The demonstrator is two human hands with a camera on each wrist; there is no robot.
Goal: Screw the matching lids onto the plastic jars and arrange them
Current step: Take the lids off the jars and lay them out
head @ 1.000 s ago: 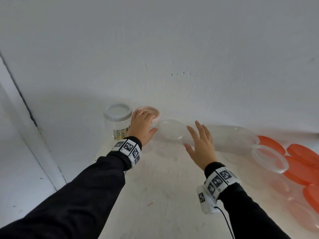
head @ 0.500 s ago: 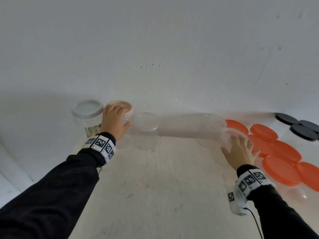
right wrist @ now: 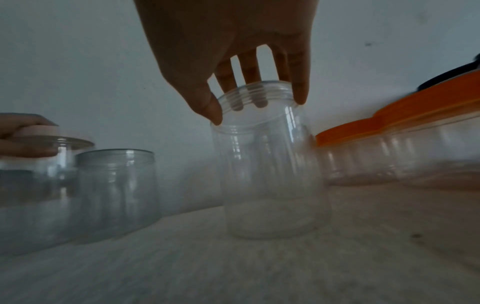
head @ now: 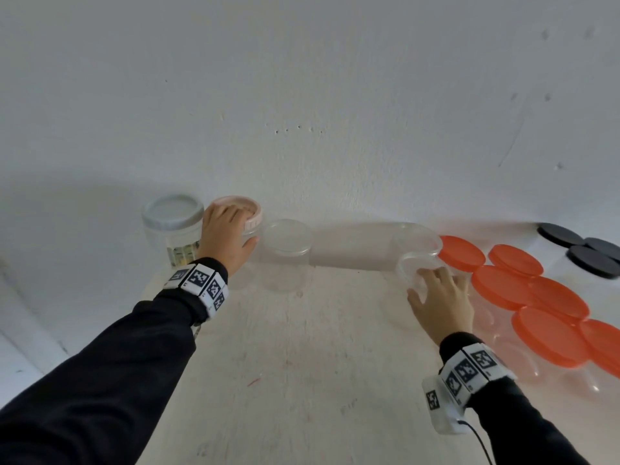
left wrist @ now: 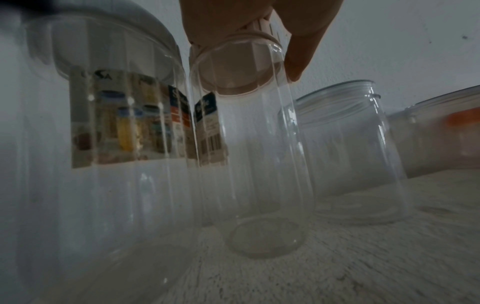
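My left hand (head: 226, 234) grips the pink lid (head: 246, 211) on top of a tall clear jar (left wrist: 249, 164) near the wall; the left wrist view shows my fingers (left wrist: 301, 51) curled over the pink lid (left wrist: 262, 26). My right hand (head: 439, 293) holds the threaded rim of an open lidless clear jar (head: 417, 263) that stands on the table, thumb outside and fingers inside the mouth (right wrist: 255, 96). Another open clear jar (head: 287, 253) stands between my two hands.
A labelled jar with a white lid (head: 172, 226) stands left of the pink-lidded one. Several jars with orange lids (head: 503, 286) crowd the right side, and black-lidded jars (head: 583, 253) sit behind them. A clear jar lies on its side along the wall (head: 362, 246). The white table (head: 302, 380) runs toward me.
My right hand swung from the table's middle to the right and took hold of the open jar's rim. My left hand stayed on the pink lid. My head turned right.
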